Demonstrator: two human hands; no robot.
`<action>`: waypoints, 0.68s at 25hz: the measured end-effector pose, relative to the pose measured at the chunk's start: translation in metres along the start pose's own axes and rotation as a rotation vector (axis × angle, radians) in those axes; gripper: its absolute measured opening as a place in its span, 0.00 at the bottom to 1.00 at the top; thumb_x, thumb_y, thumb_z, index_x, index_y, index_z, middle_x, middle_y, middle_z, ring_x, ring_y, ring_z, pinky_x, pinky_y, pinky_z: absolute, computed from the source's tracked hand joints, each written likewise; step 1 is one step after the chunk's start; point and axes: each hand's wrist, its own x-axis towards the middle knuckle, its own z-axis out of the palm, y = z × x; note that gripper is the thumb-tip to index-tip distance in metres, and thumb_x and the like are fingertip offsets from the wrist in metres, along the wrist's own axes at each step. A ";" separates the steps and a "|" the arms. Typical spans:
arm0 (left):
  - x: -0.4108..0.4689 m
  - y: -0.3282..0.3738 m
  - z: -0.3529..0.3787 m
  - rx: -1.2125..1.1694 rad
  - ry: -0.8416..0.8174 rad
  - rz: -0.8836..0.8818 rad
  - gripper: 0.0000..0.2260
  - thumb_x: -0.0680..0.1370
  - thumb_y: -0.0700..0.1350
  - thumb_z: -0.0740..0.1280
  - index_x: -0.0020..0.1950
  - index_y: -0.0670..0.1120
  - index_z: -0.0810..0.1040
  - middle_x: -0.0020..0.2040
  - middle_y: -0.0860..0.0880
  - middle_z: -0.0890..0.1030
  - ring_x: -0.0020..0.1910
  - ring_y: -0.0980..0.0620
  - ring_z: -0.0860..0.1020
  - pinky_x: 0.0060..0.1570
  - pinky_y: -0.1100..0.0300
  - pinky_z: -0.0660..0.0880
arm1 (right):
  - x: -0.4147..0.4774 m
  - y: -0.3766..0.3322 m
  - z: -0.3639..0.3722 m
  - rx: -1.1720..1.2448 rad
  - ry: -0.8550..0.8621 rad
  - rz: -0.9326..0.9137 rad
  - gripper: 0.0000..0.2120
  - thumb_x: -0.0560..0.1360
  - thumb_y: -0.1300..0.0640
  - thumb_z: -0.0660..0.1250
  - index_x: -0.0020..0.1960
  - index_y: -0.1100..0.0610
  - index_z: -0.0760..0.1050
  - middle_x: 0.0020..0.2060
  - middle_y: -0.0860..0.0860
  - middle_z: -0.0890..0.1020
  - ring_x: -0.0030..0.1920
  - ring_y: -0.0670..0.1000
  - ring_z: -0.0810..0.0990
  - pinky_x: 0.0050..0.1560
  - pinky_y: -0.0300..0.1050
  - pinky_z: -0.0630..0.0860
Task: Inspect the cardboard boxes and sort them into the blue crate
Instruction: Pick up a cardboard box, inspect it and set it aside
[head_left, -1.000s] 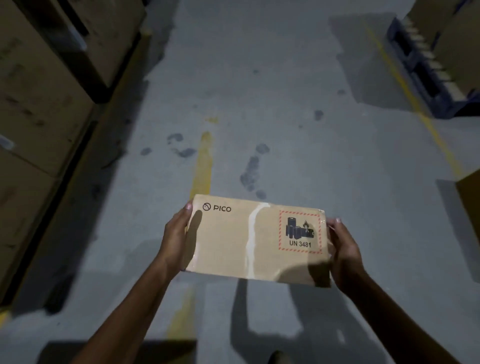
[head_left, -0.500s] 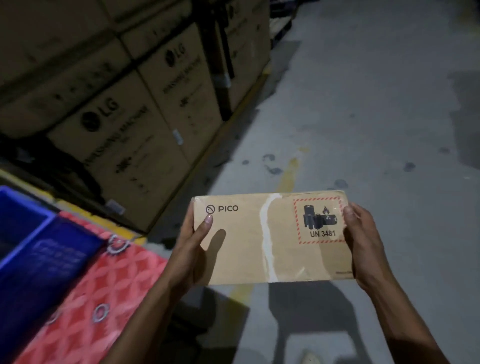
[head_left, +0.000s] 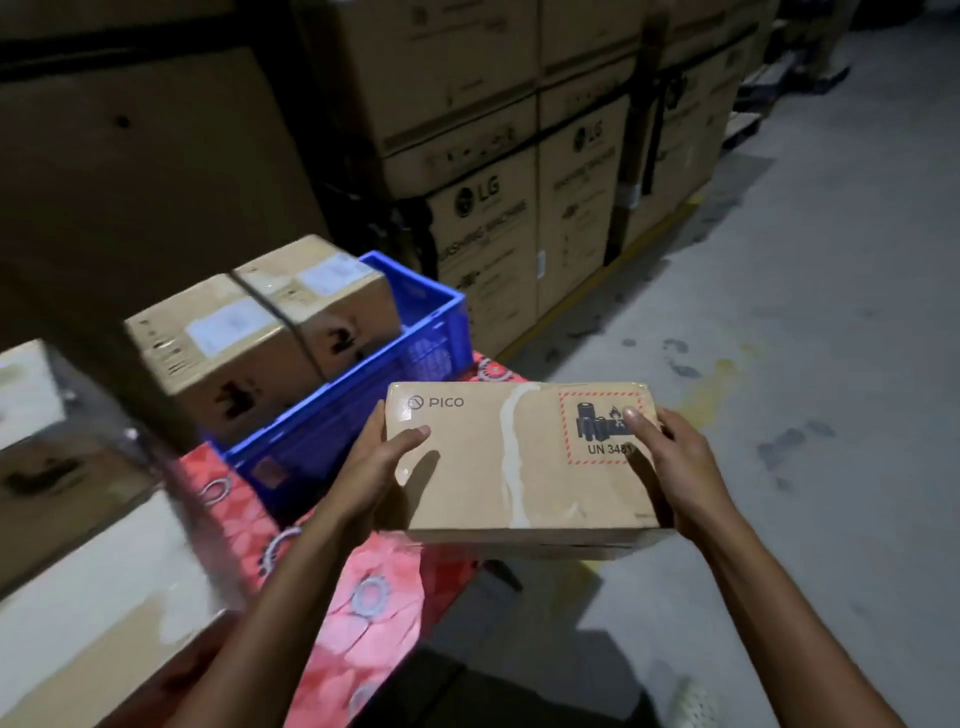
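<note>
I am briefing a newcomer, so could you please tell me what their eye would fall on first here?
The PICO box at mid-frame, gripped at its ends by the left hand and right hand, with a red-bordered UN 3481 label near its right end. Left of it, the blue crate stands on a red patterned cloth, holding two cardboard boxes; stacked LG cartons loom behind.

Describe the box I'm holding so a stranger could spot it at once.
Find the blue crate on the red mat. Just right of it, the left hand and right hand hold a flat cardboard box. Unlike the boxes in the crate, it reads PICO and carries a red-bordered UN 3481 label.
</note>
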 end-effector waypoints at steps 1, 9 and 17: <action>-0.006 -0.012 -0.028 0.016 0.031 -0.019 0.15 0.80 0.38 0.67 0.67 0.44 0.74 0.60 0.48 0.84 0.57 0.52 0.83 0.52 0.60 0.80 | -0.009 -0.001 0.025 -0.046 -0.019 -0.004 0.24 0.72 0.35 0.69 0.58 0.51 0.81 0.51 0.47 0.87 0.54 0.52 0.85 0.58 0.57 0.80; -0.002 -0.069 -0.119 0.197 0.179 -0.117 0.54 0.63 0.62 0.79 0.81 0.45 0.58 0.63 0.53 0.83 0.59 0.52 0.82 0.65 0.46 0.77 | -0.030 -0.003 0.129 -0.388 -0.134 -0.052 0.29 0.70 0.34 0.67 0.65 0.47 0.74 0.59 0.47 0.84 0.59 0.55 0.81 0.59 0.56 0.77; 0.023 -0.090 -0.121 0.339 0.273 -0.080 0.50 0.63 0.74 0.72 0.78 0.53 0.62 0.67 0.52 0.78 0.61 0.48 0.80 0.62 0.43 0.77 | -0.014 -0.001 0.148 -0.795 -0.067 -0.053 0.45 0.72 0.26 0.59 0.76 0.57 0.64 0.70 0.58 0.75 0.69 0.62 0.74 0.60 0.60 0.76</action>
